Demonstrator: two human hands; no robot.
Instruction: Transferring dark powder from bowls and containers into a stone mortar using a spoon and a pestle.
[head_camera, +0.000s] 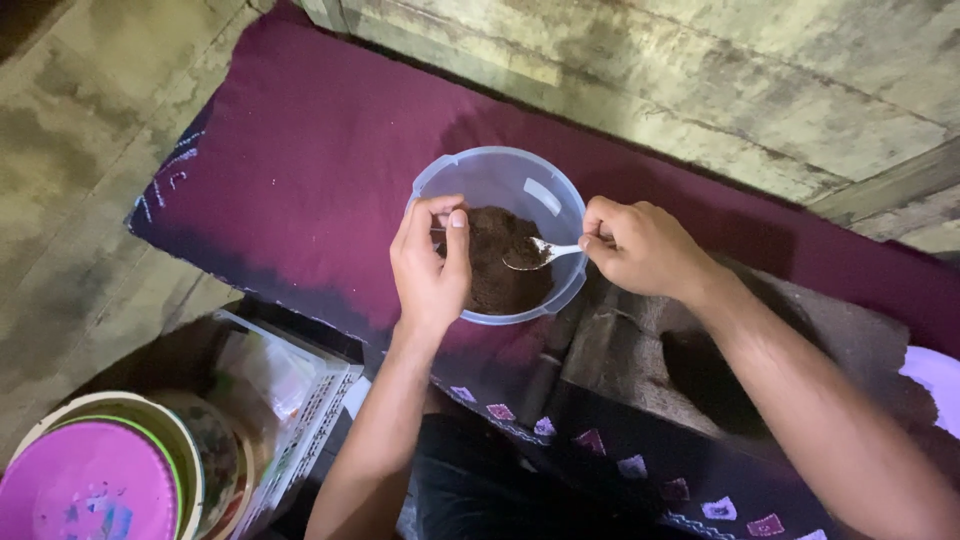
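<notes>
Maroon cloth (300, 170) covers the surface where the work goes on, and at the far left edge of the view a round pink lid (90, 485) sits on stacked tubs, next to a white slotted basket (300, 400) holding clear plastic bags. None of these is touched.

Moving right, the left hand (430, 262) rests over the near rim of a clear plastic bowl (500, 180). Its fingers (455, 235) are curled inward, thumb and fingertips pinched together above the contents; whether they hold a pinch of the stuff cannot be told. The bowl stands on the cloth, near the middle of the view, and is about half full of a dark brown, crumbly material (500, 265) like soil or coarse grounds, heaped unevenly.

Further right, a small white spoon (535, 255) lies with its bowl in the brown heap, and the right hand (640, 245) has its fingers closed around the handle.

Risks, as a judgement: the bowl is light and sits on soft cloth near a step down in the surface, so a hard push of the spoon toward the rim could tip it or flick crumbs onto the cloth. The left hand steadies only one side; if it lifts, the bowl may slide.
</notes>
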